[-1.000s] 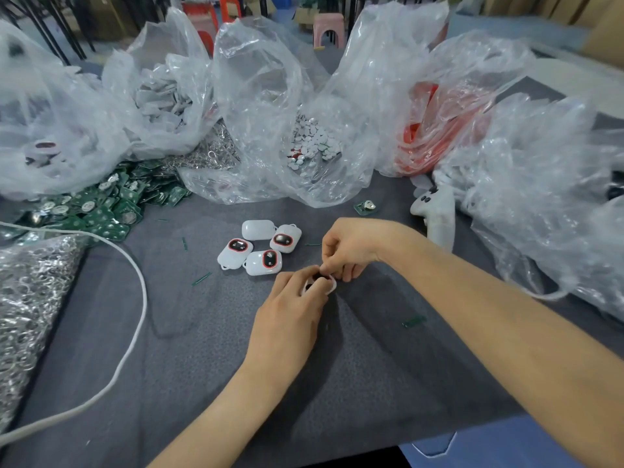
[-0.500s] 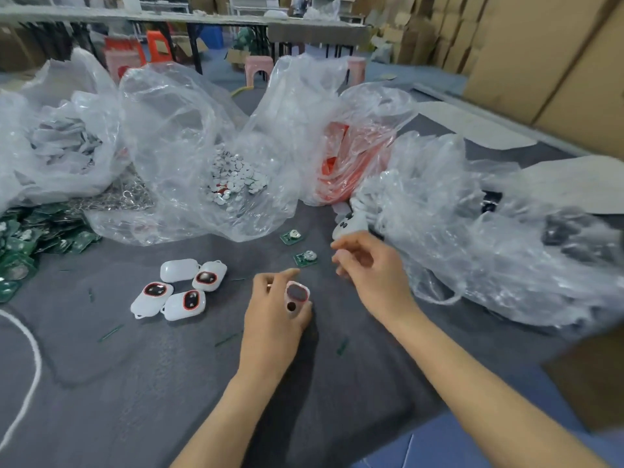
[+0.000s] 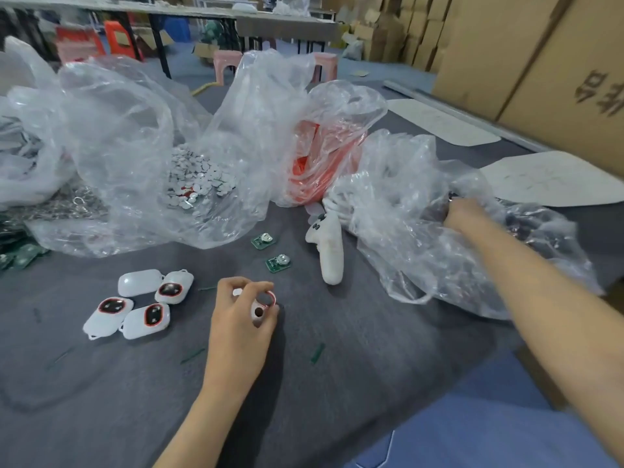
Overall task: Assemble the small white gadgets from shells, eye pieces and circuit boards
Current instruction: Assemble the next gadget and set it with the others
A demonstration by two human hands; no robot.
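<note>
Grip of the left hand (image 3: 241,319) was clamped on a white shell (image 3: 262,304), held at its front, over the bench (image 3: 354,366). The right hand (image 3: 464,212) was deep in a plastic bag (image 3: 405,214); I could not tell if its grip was together or apart. Two circuit boards (image 3: 278,263) lay near the shell.

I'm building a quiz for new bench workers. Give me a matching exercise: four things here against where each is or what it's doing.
1. left hand
2. right hand
3. white gadgets
4. loose circuit boards

A. four together on the grey mat
B. at the crumpled clear bag
C. pinching a white shell
D. two, just beyond the left hand

Pairs: 1-C, 2-B, 3-A, 4-D
</note>
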